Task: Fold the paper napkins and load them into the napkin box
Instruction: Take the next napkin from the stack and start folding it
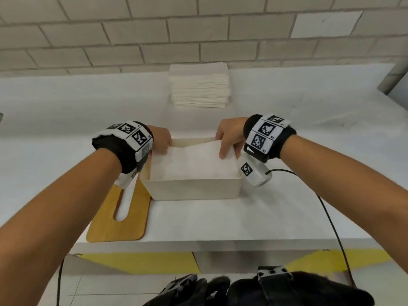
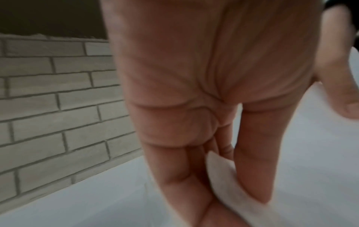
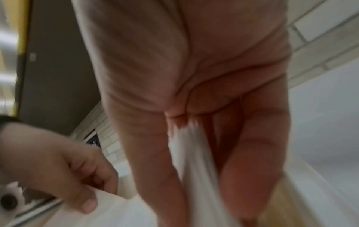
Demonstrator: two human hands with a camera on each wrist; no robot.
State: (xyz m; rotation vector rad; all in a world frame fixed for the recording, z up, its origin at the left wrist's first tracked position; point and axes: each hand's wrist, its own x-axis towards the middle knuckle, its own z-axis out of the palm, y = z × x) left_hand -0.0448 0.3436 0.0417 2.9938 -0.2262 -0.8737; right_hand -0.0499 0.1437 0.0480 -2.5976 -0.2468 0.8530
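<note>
Head view: the box (image 1: pixel 194 187) sits mid-counter (image 1: pixel 287 206), a napkin (image 1: pixel 194 161) lying across its open top. The left hand (image 1: pixel 161 138) pinches the napkin's 10 o'clock corner; the right hand (image 1: pixel 230 134) pinches its 2 o'clock corner. The stack (image 1: pixel 199 88) stands at 12 o'clock, a wooden lid (image 1: pixel 123 215) at 8.

Left wrist: fingers (image 2: pixel 252 161) clamp napkin paper.

Right wrist: fingers (image 3: pixel 155 153) grip a napkin edge; the left hand at 8 o'clock pinches its corner.

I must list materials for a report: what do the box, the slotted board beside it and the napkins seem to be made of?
Box: probably pale wood or plastic; matte cream walls, no clear grain. Board: likely wood or bamboo; amber with faint grain. Napkins: soft white paper; layered edges.
</note>
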